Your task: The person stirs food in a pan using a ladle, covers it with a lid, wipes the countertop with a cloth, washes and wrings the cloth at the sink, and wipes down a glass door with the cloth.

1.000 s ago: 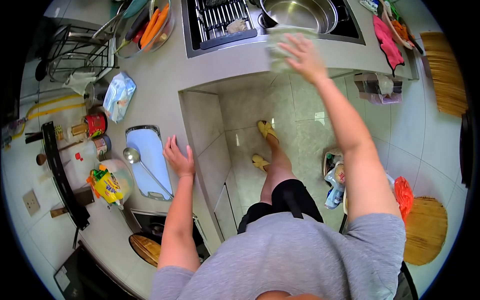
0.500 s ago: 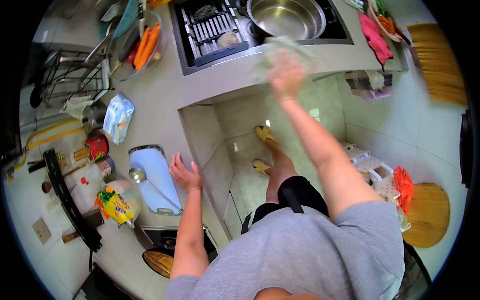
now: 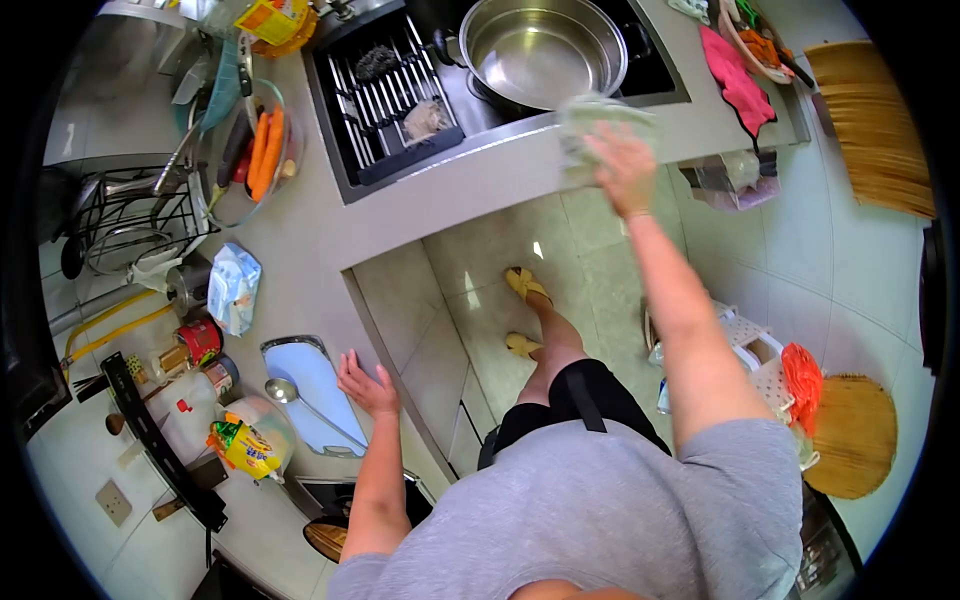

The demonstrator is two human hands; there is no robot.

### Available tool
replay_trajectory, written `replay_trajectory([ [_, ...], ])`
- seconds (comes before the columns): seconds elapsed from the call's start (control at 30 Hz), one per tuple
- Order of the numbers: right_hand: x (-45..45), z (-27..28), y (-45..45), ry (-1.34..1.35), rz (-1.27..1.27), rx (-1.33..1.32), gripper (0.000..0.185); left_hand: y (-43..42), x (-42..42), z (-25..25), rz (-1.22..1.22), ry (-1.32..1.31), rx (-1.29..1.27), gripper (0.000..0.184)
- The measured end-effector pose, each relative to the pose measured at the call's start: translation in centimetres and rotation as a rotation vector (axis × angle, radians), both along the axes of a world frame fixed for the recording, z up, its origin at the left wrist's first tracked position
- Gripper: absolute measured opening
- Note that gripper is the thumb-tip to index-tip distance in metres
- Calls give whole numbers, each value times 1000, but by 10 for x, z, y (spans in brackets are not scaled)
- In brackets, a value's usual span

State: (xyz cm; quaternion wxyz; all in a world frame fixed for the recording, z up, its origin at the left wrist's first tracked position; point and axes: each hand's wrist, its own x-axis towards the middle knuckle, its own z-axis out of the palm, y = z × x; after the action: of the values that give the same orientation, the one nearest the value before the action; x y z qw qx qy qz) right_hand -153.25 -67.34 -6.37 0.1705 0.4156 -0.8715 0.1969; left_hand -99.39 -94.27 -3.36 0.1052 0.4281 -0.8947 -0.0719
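My right hand point(image 3: 624, 172) is pressed on a pale green cloth point(image 3: 582, 135) at the front edge of the counter point(image 3: 455, 185), just below a large steel pot point(image 3: 545, 52). The cloth is slightly blurred and partly covered by my fingers. My left hand point(image 3: 368, 386) rests at the counter's inner edge with fingers spread, holding nothing. Close beside it lies a light blue cutting board point(image 3: 312, 385), and a metal ladle point(image 3: 283, 391) lies across that board.
Left of the pot is a stove grate point(image 3: 385, 95) with two scouring pads. A glass bowl point(image 3: 284, 165) holds carrots and other vegetables. A wipes pack point(image 3: 234, 288) lies nearby. At right are pink gloves point(image 3: 738, 80) and a round wooden board point(image 3: 855, 437).
My right hand and the cloth have moved right along the counter's front edge. The view has shifted a little. My left hand stays beside the cutting board.
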Motion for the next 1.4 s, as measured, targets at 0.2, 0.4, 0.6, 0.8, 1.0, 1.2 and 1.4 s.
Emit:
replay_trajectory([
  [0.2, -55, 0, 69, 10, -305, 66, 52, 1, 0, 3, 27, -6, 24, 63],
  [0.4, 21, -20, -26, -25, -522, -281, 57, 6, -7, 15, 32, 36, 39, 62],
  [0.6, 130, -3, -128, -179, 73, -71, 51, 6, -3, 8, 48, 52, 40, 62],
  [0.8, 127, 28, -154, -1067, 56, -297, 39, 7, -8, 7, 23, 58, -41, 56],
  [1.0, 50, 67, -68, -1995, 118, -858, 46, 31, -81, 37, 131, 242, -57, 47],
  [1.2, -124, 111, -52, -1535, -115, -1292, 46, 44, -272, 64, -99, 391, -35, 44],
  [1.4, -328, 159, -92, -620, -274, -494, 49, 33, -447, 56, -279, 379, 48, 46],
])
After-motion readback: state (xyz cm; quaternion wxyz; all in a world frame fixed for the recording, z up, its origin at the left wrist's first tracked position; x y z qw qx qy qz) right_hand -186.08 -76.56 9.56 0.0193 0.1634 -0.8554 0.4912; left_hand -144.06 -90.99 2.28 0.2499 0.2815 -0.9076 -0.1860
